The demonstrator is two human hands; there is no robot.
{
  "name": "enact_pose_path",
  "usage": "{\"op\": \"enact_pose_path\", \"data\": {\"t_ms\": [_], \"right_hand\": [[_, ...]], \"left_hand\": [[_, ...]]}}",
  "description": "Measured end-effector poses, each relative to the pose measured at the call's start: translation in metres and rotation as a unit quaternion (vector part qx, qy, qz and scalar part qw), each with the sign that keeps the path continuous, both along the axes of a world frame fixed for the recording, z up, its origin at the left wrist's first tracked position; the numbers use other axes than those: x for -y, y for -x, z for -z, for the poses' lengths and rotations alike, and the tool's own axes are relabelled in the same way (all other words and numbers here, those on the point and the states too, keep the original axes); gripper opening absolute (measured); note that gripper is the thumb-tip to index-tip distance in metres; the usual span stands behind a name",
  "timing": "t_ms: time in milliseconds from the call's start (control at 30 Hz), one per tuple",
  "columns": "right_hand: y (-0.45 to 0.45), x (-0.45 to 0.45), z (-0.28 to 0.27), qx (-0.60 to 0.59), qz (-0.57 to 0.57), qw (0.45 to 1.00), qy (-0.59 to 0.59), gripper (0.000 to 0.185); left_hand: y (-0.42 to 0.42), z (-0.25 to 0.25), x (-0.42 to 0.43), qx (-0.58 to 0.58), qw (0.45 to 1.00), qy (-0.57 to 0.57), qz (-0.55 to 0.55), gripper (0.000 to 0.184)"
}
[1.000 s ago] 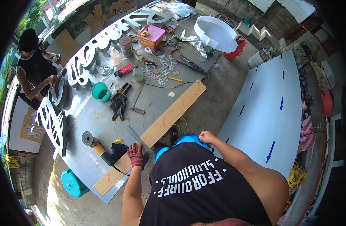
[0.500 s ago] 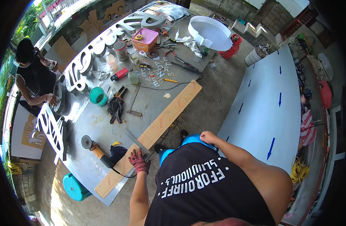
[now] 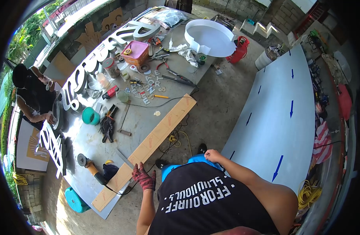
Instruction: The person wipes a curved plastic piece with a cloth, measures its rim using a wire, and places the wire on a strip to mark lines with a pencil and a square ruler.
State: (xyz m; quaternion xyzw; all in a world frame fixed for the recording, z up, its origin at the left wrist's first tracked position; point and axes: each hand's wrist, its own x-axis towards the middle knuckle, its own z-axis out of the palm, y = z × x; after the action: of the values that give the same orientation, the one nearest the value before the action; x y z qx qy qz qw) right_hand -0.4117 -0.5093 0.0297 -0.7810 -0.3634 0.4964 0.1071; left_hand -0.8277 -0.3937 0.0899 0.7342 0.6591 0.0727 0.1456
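My left hand [image 3: 144, 177], in a red and dark work glove, is at the near edge of a long tan board [image 3: 162, 127]. Its fingers are spread and hold nothing that I can see. Beside the fingertips, a metal ruler [image 3: 124, 156] crosses the board. My bare right hand [image 3: 213, 156] is at my waist by the blue shorts, its fingers curled; what is in them, if anything, is hidden. An angle grinder [image 3: 92, 169] lies left of the board, its cable looping over the board's lower end.
The metal-topped table [image 3: 144, 113] also bears a green bucket [image 3: 91, 116], black gloves [image 3: 107, 127], cut letters [image 3: 146, 88] and a pink-lidded tub [image 3: 135, 53]. Another person [image 3: 33, 94] stands at the far left. A large white sheet [image 3: 274, 121] lies right. Cables [image 3: 176, 139] trail on the floor.
My left hand has drawn back from the board's top to its near edge. The view has shifted, so the table appears further left and lower. My right hand stays by my waist.
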Motion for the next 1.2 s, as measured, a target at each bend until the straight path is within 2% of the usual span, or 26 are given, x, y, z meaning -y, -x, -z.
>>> {"op": "enact_pose_path", "data": {"t_ms": [67,200,267,300,333,367,433,500,567,633,667,800,867,933,1000,1067,1100,1167,1200], "right_hand": [[-0.029,0.013,0.008,-0.022,0.007,1.0,-0.009,0.021],[-0.114,0.049,0.034,-0.079,0.068,0.994,-0.021,0.019],[-0.155,0.079,0.049,-0.112,0.104,0.988,-0.017,0.019],[-0.18,0.095,0.054,-0.11,0.168,0.979,-0.016,0.018],[-0.202,0.112,0.057,-0.105,0.232,0.967,-0.013,0.018],[-0.222,0.131,0.059,-0.108,0.231,0.967,-0.007,0.018],[-0.263,0.161,0.06,-0.093,0.348,0.932,0.025,0.019],[-0.288,0.182,0.047,-0.081,0.37,0.925,0.034,0.017],[-0.303,0.198,0.049,-0.074,0.396,0.914,0.041,0.014],[-0.315,0.213,0.058,-0.098,0.445,0.889,0.052,0.016],[-0.316,0.216,0.058,-0.098,0.445,0.889,0.055,0.016],[-0.317,0.205,0.073,-0.137,0.414,0.898,0.062,0.02],[-0.329,0.191,0.079,-0.135,0.387,0.911,0.05,0.021],[-0.348,0.169,0.065,-0.036,0.235,0.971,0.015,0.024],[-0.377,0.178,0.112,-0.021,0.227,0.973,-0.023,0.028],[-0.415,0.155,0.1,-0.01,0.2,0.979,0.021,0.026],[-0.437,0.137,0.081,-0.007,0.201,0.979,0.022,0.026],[-0.478,0.094,0.035,-0.049,0.317,0.946,0.041,0.023],[-0.502,0.09,0.051,-0.078,0.373,0.924,0.009,0.019]], "left_hand": [[-0.037,-0.003,-0.007,-0.003,1.0,-0.002,0.006,0.092],[-0.115,0.008,0.0,-0.023,0.997,0.067,0.006,0.088],[-0.162,-0.002,-0.002,-0.004,0.988,0.156,0.018,0.08],[-0.187,-0.009,-0.003,-0.014,0.987,0.159,0.017,0.08],[-0.216,-0.022,0.0,0.004,0.973,0.227,0.049,0.076],[-0.239,-0.029,0.006,0.027,0.952,0.295,0.079,0.073],[-0.269,0.008,0.013,0.042,0.937,0.335,0.094,0.07],[-0.285,0.041,0.019,0.053,0.928,0.354,0.106,0.07],[-0.307,0.048,0.01,0.152,0.902,0.404,0.026,0.072],[-0.326,0.036,-0.006,0.151,0.893,0.424,0.018,0.072],[-0.334,0.032,-0.013,0.154,0.884,0.441,0.011,0.071],[-0.343,0.076,-0.046,0.139,0.892,0.428,-0.033,0.062],[-0.369,0.07,-0.059,0.136,0.892,0.427,-0.059,0.06],[-0.399,0.064,-0.076,0.056,0.899,0.433,-0.029,0.06],[-0.431,0.081,-0.091,0.06,0.895,0.442,-0.02,0.06],[-0.478,0.086,-0.112,0.069,0.891,0.449,-0.006,0.059],[-0.507,0.082,-0.123,0.076,0.889,0.451,0.005,0.058],[-0.552,0.089,-0.148,0.08,0.882,0.461,0.045,0.062],[-0.571,0.096,-0.166,0.079,0.883,0.459,0.051,0.062]]}}
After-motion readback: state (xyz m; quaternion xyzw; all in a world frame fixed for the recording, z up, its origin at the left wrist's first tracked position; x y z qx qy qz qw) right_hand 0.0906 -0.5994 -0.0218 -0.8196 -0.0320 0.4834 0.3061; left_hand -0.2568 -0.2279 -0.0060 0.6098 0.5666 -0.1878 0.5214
